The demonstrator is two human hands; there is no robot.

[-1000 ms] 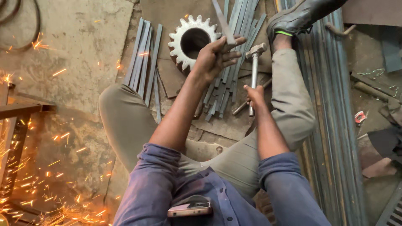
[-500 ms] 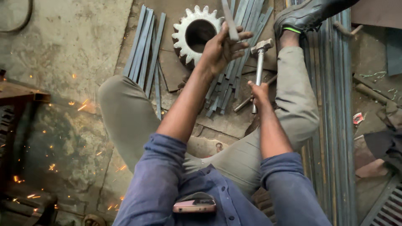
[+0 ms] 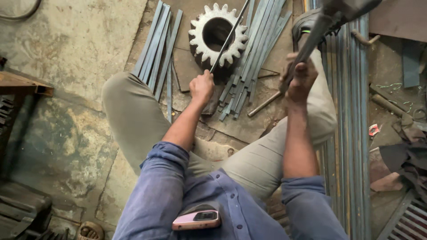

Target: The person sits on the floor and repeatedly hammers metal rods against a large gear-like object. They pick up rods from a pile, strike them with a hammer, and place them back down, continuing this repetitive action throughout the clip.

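Starting at the left edge, a rusty brown metal frame juts over a stained, patchy concrete floor, rough and mottled grey-green. Next comes a fan of flat grey steel strips lying on the floor, their long axes running up and slightly right. Beyond them sits a large toothed gear, pale and chalky, with a dark round bore, resting on a flat rusty steel plate.

A thin metal rod crosses the gear's bore; its long axis runs diagonally from lower left to upper right, the lower end at the left hand and the far end pointing away toward the top of the view. The left hand is curled in a fist around the rod's lower end, just below the gear.

Right of the gear lies a second bundle of flat strips, slanted the same way. The right hand is raised, fingers wrapped tightly around the handle of a hammer, which tilts up and to the right, its head blurred near the top edge.

Long steel bars run straight up the view on the far right, beside dark rags and scrap. A pink phone sits in the blue shirt pocket.
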